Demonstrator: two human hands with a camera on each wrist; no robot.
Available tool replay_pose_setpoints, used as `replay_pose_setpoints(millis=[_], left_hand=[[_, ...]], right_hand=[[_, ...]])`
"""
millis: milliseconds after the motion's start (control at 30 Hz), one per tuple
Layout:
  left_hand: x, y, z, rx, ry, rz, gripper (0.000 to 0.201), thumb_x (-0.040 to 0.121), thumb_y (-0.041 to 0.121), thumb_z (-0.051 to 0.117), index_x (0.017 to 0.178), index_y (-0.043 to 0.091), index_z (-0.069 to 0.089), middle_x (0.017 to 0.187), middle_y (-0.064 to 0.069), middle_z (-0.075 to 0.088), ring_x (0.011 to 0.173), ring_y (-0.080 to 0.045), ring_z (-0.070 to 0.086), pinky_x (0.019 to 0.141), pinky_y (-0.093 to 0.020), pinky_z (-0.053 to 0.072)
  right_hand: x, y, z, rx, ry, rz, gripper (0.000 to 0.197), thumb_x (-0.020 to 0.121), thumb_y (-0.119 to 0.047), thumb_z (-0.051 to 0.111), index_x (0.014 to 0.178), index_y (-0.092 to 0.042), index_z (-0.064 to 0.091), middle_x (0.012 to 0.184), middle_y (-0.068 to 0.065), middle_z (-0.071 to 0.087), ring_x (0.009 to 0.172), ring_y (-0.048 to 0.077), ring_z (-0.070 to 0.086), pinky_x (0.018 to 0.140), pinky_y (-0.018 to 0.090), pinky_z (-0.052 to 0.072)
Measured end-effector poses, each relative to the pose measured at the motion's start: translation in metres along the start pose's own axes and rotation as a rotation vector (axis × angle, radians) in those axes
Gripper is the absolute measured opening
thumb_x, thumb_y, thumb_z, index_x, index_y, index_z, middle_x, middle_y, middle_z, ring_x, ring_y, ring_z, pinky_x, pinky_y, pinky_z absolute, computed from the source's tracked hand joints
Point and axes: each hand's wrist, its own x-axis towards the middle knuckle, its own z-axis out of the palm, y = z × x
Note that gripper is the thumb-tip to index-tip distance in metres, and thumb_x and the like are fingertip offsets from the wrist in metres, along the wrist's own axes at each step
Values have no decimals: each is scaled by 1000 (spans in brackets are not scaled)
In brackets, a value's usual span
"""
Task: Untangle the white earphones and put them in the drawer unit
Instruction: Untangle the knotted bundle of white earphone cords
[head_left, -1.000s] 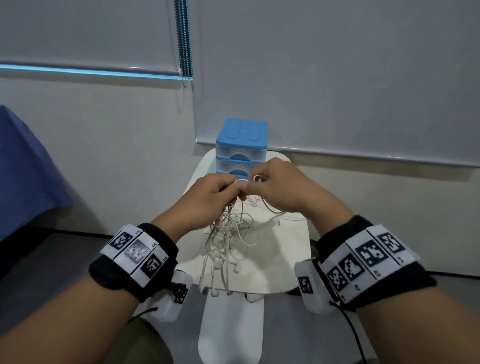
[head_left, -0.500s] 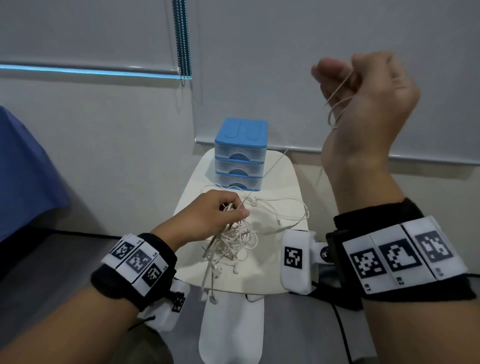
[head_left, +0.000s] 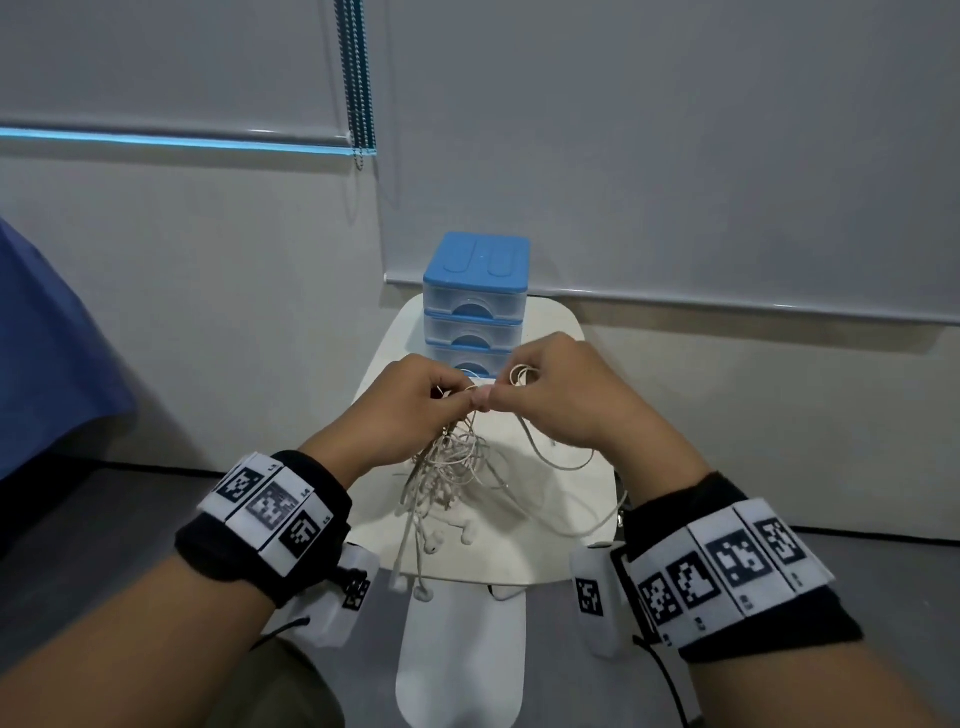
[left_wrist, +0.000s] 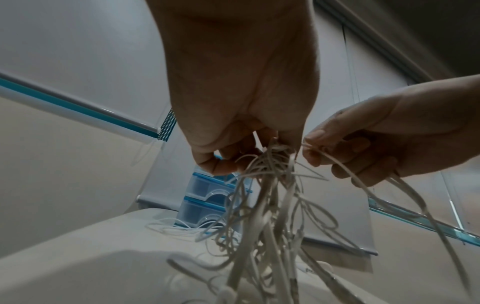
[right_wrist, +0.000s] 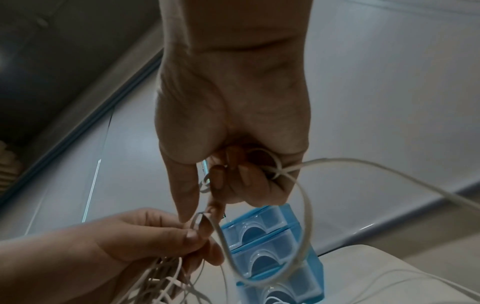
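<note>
A tangle of white earphones (head_left: 447, 478) (left_wrist: 270, 205) hangs from my left hand (head_left: 415, 410) (left_wrist: 244, 131), which grips the bunch at its top above the white table (head_left: 561, 499). My right hand (head_left: 561, 395) (right_wrist: 233, 164) meets it thumb to thumb and pinches one cord (right_wrist: 303, 205). That cord is coiled in small loops round the right hand's fingers and trails down in a long loop to the table. Earbuds (head_left: 431, 545) dangle at the bundle's lower end. The blue drawer unit (head_left: 475, 301) (right_wrist: 270, 242) stands just behind both hands, all three drawers closed.
The small white table is narrow, with its front edge (head_left: 467, 582) close to my wrists and a white leg below. More white cord (left_wrist: 176, 226) lies at the drawer unit's foot. Grey roller blinds and a bead chain (head_left: 358, 78) cover the wall behind. Blue cloth (head_left: 47, 353) lies left.
Half a second ago my right hand was raised high to the right, pulling one cord taut. It has come back down to the left hand, and the cord now hangs slack.
</note>
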Motion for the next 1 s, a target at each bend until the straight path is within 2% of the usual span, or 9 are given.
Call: replay_pose_setpoints(millis=[67, 200, 300, 367, 500, 633, 700, 867, 1000], left_hand=[[2, 1, -1, 37, -3, 12, 39, 97, 40, 67, 70, 11, 66, 58, 4, 45, 57, -15, 37, 59, -30, 34], [3, -1, -1, 53, 4, 6, 31, 95, 41, 71, 77, 16, 74, 57, 6, 50, 54, -12, 40, 57, -27, 37], [0, -2, -1, 6, 6, 5, 17, 92, 35, 76, 83, 22, 78, 67, 2, 65, 56, -9, 49, 60, -24, 43], [-3, -4, -2, -11, 12, -7, 9, 91, 34, 78, 86, 26, 80, 80, 1, 72, 63, -10, 57, 67, -29, 49], [-10, -11, -4, 37, -1, -45, 7, 87, 39, 80, 88, 32, 80, 86, 6, 72, 70, -10, 61, 75, -28, 51], [-15, -20, -3, 227, -192, -111, 39, 76, 56, 84, 109, 40, 71, 109, 17, 63, 101, -4, 59, 91, -25, 48], [-16, -24, 0, 325, -271, -129, 54, 71, 59, 87, 117, 41, 65, 117, 17, 59, 111, -4, 54, 98, -27, 45], [-17, -32, 3, 327, -290, -217, 58, 66, 42, 94, 114, 41, 62, 105, 12, 69, 92, -17, 71, 85, -40, 59], [-17, -31, 0, 357, -308, -188, 58, 68, 40, 93, 116, 41, 62, 107, 14, 67, 95, -10, 65, 85, -30, 54]], right_hand=[[1, 0, 1, 4, -28, 14, 33, 85, -42, 79, 81, -10, 73, 64, -2, 56, 54, 13, 48, 55, 26, 38], [0, -8, -2, 31, -45, -18, 23, 89, -31, 76, 80, -10, 72, 63, -3, 55, 55, 11, 45, 54, 26, 35], [7, -10, -4, 207, 201, -5, 19, 87, -21, 69, 75, -7, 67, 67, 0, 61, 56, 15, 42, 55, 27, 33], [11, -9, -9, 303, 362, 17, 20, 85, -18, 65, 77, 1, 62, 63, 3, 51, 56, 17, 37, 54, 28, 30], [15, -1, -18, 349, 467, 53, 23, 85, -17, 64, 83, 6, 60, 62, 4, 43, 60, 18, 34, 57, 31, 28], [16, 20, -7, 207, 362, 108, 21, 86, -19, 68, 83, 2, 66, 69, 12, 60, 66, 24, 50, 61, 35, 43], [12, 29, 6, 133, 291, 143, 13, 86, -19, 68, 81, -7, 70, 76, 6, 68, 75, 25, 62, 67, 33, 49], [0, 39, 35, -9, 135, 171, 12, 81, -13, 64, 78, -24, 61, 83, -4, 67, 86, 24, 62, 77, 34, 52], [-8, 32, 45, -136, 11, -1, 34, 79, 1, 56, 82, -32, 62, 103, -9, 62, 104, 18, 48, 93, 38, 37]])
